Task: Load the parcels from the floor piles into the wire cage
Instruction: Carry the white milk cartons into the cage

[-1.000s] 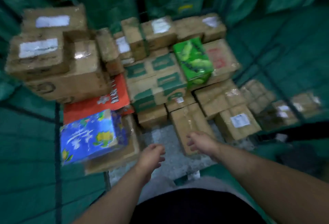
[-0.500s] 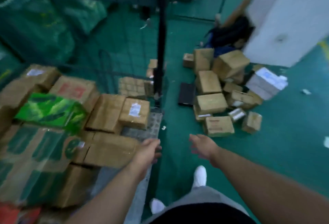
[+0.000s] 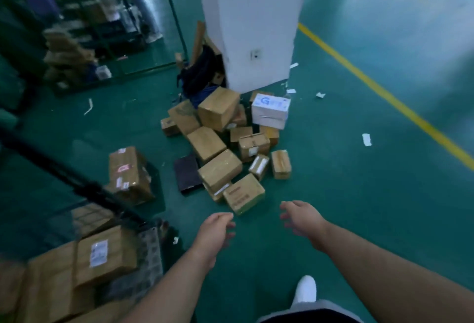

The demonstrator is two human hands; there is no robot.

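Swung right since earlier frame, off cage at lower left. Parcels: piled on floor below pillar. Left hand, right hand: empty, fingers apart, above floor near pile.

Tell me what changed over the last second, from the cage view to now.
The view swung right, away from the stacked parcels in the wire cage, which now sits at the lower left, to the floor pile by the white pillar. Both arms reached out toward it: left hand and right hand now hover short of the nearest brown box. Both hands stayed open and empty; nothing was picked up or let go.
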